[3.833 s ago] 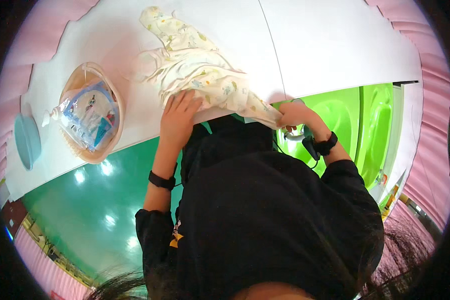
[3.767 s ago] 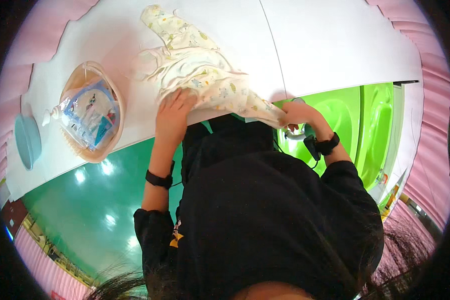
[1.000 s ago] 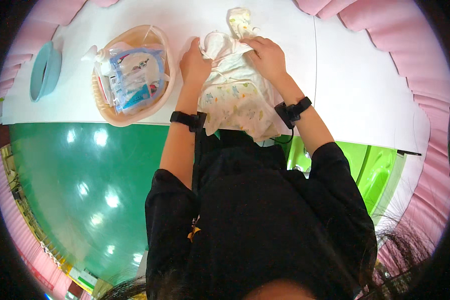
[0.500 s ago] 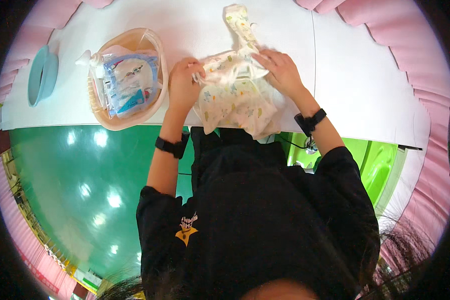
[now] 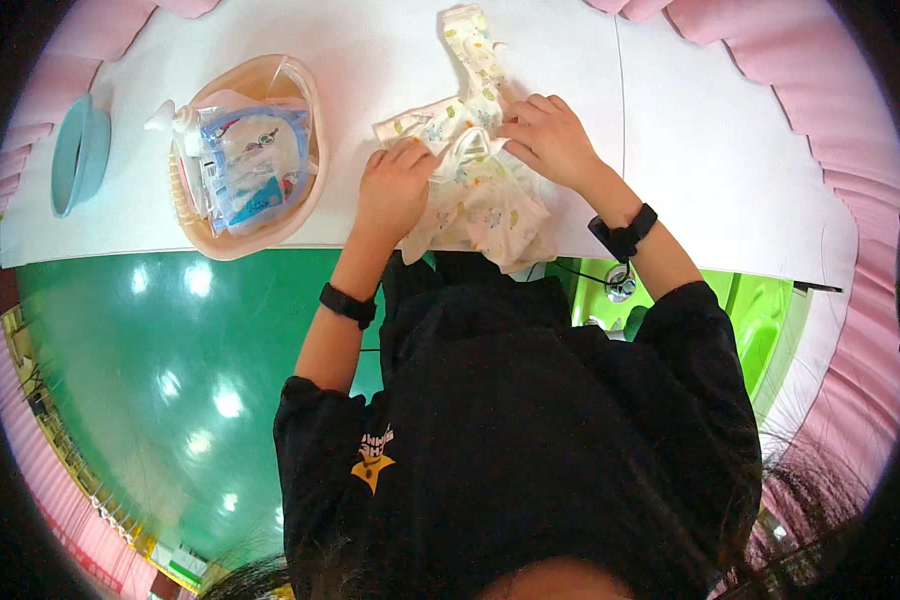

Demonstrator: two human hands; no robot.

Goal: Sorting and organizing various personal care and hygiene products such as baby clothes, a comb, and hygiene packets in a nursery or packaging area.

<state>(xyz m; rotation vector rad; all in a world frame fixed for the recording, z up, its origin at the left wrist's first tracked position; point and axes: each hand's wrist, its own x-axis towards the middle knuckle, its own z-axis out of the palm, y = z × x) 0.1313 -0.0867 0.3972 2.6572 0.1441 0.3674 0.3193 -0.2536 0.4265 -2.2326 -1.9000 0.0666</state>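
Note:
A small cream baby garment (image 5: 485, 208) with a green, yellow and blue print lies on the white table, its lower part hanging toward me at the near edge. One long narrow part stretches away to the far side. Pinched in my left hand (image 5: 398, 185) is the left side of its white-edged opening. My right hand (image 5: 550, 140) grips the right side of that same opening, fingers bent over the cloth. Between the two hands the white trim stands in a raised loop. The fingertips are partly hidden in the fabric.
To the left on the white table (image 5: 370, 60) stands a beige oval basin (image 5: 315, 180) holding a clear plastic package (image 5: 260, 165) and a white pump bottle (image 5: 185, 130). Farther left is a light blue basin (image 5: 82, 155). Pink drapes (image 5: 770, 70) hang around the table.
My left hand has shifted right and slightly nearer, drawing the white-edged opening together. A sleeve-like part now shows on the left, and my right hand has moved slightly left.

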